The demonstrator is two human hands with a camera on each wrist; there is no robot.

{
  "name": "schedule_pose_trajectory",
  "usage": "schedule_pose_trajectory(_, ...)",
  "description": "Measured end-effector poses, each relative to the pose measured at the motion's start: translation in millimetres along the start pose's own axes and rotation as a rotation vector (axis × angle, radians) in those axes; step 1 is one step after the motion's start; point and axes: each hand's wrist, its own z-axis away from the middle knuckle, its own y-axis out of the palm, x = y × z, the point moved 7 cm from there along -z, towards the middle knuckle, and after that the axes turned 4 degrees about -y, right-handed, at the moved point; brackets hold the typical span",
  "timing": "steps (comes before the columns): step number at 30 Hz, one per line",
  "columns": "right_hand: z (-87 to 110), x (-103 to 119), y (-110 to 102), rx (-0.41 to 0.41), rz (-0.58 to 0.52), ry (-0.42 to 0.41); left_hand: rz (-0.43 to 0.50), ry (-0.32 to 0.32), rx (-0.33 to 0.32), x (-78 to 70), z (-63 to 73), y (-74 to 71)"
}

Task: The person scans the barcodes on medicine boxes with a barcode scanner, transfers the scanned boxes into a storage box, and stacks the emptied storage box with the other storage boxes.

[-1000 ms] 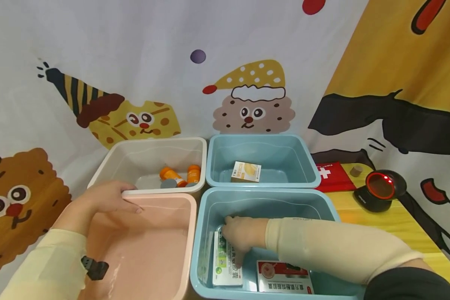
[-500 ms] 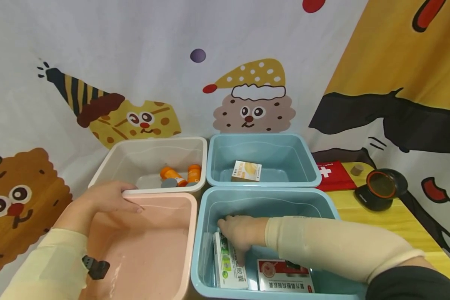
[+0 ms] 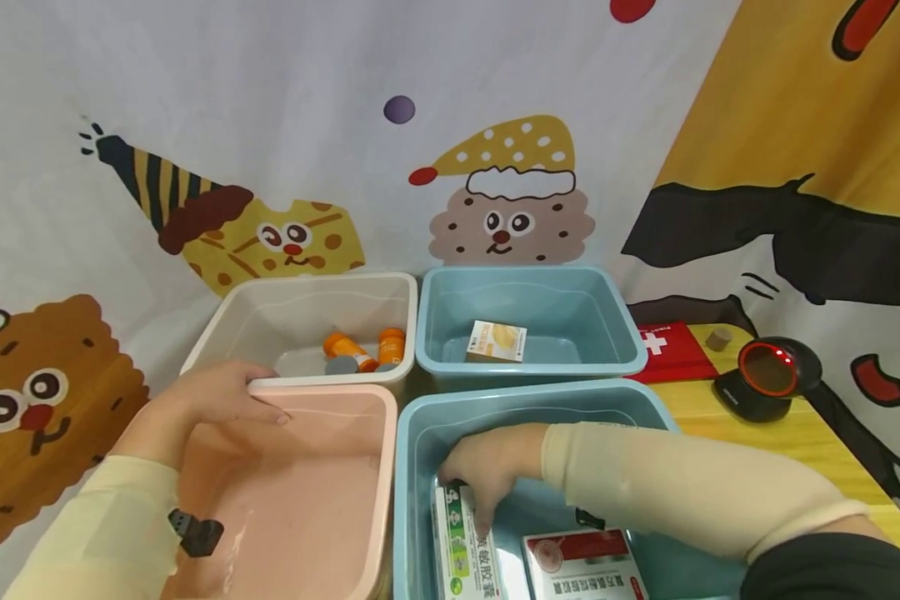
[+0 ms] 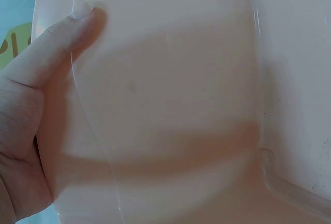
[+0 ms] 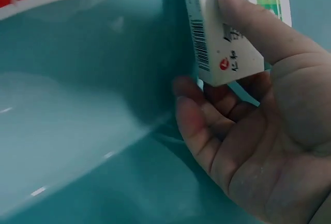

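Note:
My left hand holds the far rim of a pink plastic bin. Its thumb lies along the inner wall, while the fingers are mostly hidden behind the rim. Inside the near blue bin, my right hand grips one end of a white-and-green medicine box. In the right wrist view the thumb presses the printed face of this box, with the fingers curled beneath its end. A red-and-white medicine box lies on the bin floor to the right.
Behind stand a whitish bin with orange bottles and another blue bin with a small carton. To the right are a red first-aid pouch and a black scanner on the yellow tabletop.
The near blue bin has shifted towards me and turned slightly, with both boxes in it. My right hand has changed its hold at the white-and-green box's end. My left hand stays put.

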Motion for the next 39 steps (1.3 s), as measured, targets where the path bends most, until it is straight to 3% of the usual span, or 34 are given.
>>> schedule_pose_trajectory(6,22.4,3,-30,-0.083,-0.119,-0.086,-0.002,-0.009,0.001,-1.3,-2.4,0.8)
schedule_pose_trajectory(10,46.7,4,-54,-0.148,-0.221,-0.131,0.008,-0.027,0.01,-0.8,-2.1,0.5)
schedule_pose_trajectory(14,72.8,2,-74,-0.224,-0.242,-0.146,0.013,-0.024,0.009,-0.7,-2.1,0.4)
schedule_pose_trajectory(17,94.8,-2,-86,-0.284,-0.244,-0.163,0.02,-0.032,0.013,0.3,-1.6,1.6)
schedule_pose_trajectory(24,160.4,-21,-101,-0.413,-0.431,-0.15,0.02,-0.034,0.011,0.0,-0.6,2.5)
schedule_pose_trajectory(32,234.6,-60,-94,-0.703,-0.575,-0.184,-0.01,-0.028,-0.003,1.6,4.2,-0.3)
schedule_pose_trajectory(35,264.3,-80,-84,-0.824,-0.631,-0.105,-0.021,-0.022,-0.01,-0.1,4.0,-1.0)
schedule_pose_trajectory(39,298.6,-106,-69,-0.986,-0.63,0.023,-0.029,-0.017,-0.01,-1.8,2.7,-1.0)
